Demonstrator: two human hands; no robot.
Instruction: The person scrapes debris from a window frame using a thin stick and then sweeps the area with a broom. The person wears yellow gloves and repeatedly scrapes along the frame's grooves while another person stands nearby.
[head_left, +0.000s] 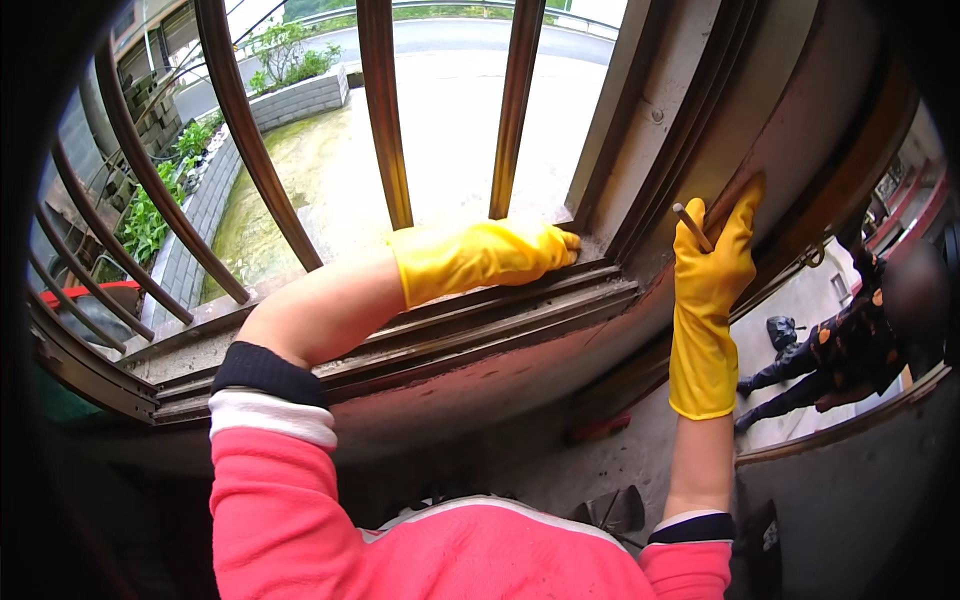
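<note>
Both my hands wear yellow rubber gloves. My left hand (499, 253) reaches across the window sill, its fingertips at the dusty lower corner of the window frame (600, 244), just inside the metal bars (382, 112). What lies under its fingers is hidden, so I cannot tell whether it grips anything. My right hand (712, 247) is raised at the right, beside the wall next to the window frame. A thin rod (691, 227) sticks out between its thumb and fingers; the rest of the rod is hidden in the hand. Below my left forearm run the dirty sliding tracks (480, 319) of the window.
At the right, beyond an opening, a person in dark clothes (832, 349) is near a black bag (782, 331). A dustpan-like object (613, 510) is on the floor below. Outside the bars are a brick planter (300, 101) and a road.
</note>
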